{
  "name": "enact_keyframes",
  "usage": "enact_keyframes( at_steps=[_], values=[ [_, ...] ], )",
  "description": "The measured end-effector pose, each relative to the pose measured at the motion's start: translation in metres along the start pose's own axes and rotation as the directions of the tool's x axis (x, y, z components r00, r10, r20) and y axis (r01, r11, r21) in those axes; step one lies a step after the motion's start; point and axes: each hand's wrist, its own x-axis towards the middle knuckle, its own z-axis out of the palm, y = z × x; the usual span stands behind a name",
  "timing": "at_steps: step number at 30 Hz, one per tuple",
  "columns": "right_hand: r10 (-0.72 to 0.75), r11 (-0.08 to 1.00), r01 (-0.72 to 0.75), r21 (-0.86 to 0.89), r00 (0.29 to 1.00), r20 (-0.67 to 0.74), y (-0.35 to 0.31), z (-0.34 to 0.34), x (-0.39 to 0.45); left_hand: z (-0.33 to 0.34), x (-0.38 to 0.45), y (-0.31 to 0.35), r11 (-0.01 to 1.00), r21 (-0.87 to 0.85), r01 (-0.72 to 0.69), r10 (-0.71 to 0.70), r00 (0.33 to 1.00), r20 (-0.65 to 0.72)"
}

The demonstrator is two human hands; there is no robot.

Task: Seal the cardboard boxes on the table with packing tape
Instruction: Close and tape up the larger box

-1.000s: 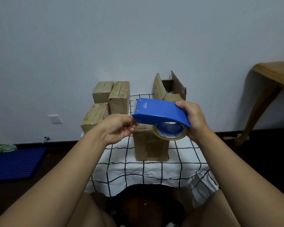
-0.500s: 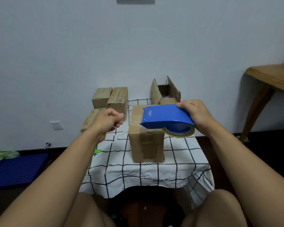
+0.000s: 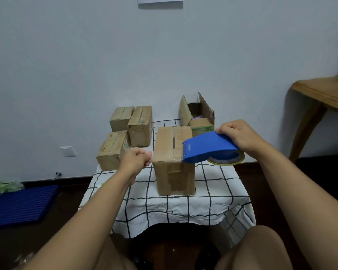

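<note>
Our right hand grips the back end of the blue tape dispenser, whose front edge touches the top near corner of the closed box at mid bench. Our left hand is curled in a loose fist just left of that box; we cannot tell whether it pinches tape. Half a second ago the dispenser sat higher, above the box, and the left hand farther left.
</note>
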Motion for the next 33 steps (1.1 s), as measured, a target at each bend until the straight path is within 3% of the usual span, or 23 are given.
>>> enact_keyframes(
  at_steps=[6,13,17,33],
  values=[
    [0.008,1.0,-0.008,0.001,1.0,-0.004,-0.001,-0.007,0.001,0.003,0.0,0.0,0.997,-0.064,0.042,-0.041,0.999,0.006],
    [0.01,1.0,-0.01,0.003,1.0,-0.002,-0.002,-0.012,0.008,-0.006,0.002,0.007,0.998,-0.061,-0.026,0.022,0.998,-0.066],
    [0.039,0.999,-0.038,-0.014,0.999,0.015,0.001,-0.009,0.007,-0.002,0.0,-0.003,0.996,-0.087,0.029,-0.03,0.999,-0.014],
    [0.1,0.992,-0.096,-0.078,0.994,0.046,0.0,-0.011,0.021,0.011,0.006,-0.012,0.983,-0.12,0.142,-0.146,0.989,-0.024]
  ],
)
